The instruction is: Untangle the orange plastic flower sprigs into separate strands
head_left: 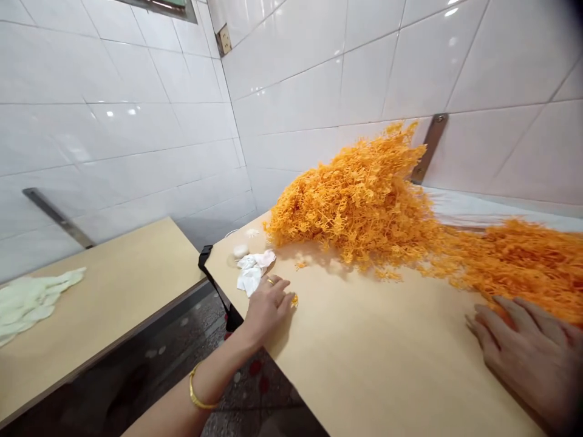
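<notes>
- While the left hand (268, 303) lies low over the table (387, 352), a sprig (295, 300) sits at its fingertips; whether pinched, I cannot tell.
- Tissue (250, 278): just beside that hand, at eleven o'clock.
- Flowers (359, 206): heaped at its two o'clock.
- Right hand (526, 346): flowers at twelve; grip cannot be told.

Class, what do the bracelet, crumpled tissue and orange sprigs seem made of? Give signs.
Bracelet: probably polished metal, from its golden gleam.
Crumpled tissue: probably matte paper, from its thin creases.
Orange sprigs: matte; dried plant or plastic, fine branching suits either.
</notes>
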Tool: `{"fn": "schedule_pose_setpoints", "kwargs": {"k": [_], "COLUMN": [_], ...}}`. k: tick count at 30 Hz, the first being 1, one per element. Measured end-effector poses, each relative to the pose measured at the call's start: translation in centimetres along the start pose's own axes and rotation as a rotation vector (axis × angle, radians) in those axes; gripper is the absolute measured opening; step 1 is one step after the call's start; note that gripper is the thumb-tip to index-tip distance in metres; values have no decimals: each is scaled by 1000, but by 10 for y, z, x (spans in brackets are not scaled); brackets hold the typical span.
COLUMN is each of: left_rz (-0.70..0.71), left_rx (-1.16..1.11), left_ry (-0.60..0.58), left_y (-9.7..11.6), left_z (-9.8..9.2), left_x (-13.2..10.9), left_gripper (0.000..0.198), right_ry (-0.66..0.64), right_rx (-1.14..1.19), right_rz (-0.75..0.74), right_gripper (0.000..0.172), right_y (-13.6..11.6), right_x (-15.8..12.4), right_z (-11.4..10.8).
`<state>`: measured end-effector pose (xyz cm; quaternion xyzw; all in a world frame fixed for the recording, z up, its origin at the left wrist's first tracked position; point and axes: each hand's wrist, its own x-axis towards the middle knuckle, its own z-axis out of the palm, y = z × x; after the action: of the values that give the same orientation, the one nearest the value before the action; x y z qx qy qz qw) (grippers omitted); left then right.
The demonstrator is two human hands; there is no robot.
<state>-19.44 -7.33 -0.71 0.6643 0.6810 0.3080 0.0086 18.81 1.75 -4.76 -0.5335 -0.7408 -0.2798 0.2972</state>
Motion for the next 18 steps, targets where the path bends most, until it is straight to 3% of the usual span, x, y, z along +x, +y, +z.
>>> {"fn": "schedule_pose_setpoints", "kwargs": {"k": [4,6,8,11,13,16,18], "left_rz": [85,226,309,172,53,125,205], "left_rx": [-114,-259,-320,-132,32,85,33], "left_ry": [-172,-273,-291,-154,-132,-232,-302], "left_y": [31,48,57,52,42,40,55], "left_z": [24,31,36,41,47,60,70], "left_x": [-1,5,16,34,44,47,40], "left_gripper": [19,25,33,42,50,48,51], "right_ry": [-37,-52,-43,-32,-54,-87,-93], "right_rx": [-133,-91,-63,-36,-9,59,120], "right_rz": [-157,-168,-146,-87,-32,29,41], "right_gripper": [34,34,32,27,24,20,20], "right_y": [-18,-24,-27,-27,-27,-31,-35], "right_x": [1,-2,-7,-14,-15,-13,-10], "right_z": [-13,-17,-20,-24,-27,-31,-34]}}
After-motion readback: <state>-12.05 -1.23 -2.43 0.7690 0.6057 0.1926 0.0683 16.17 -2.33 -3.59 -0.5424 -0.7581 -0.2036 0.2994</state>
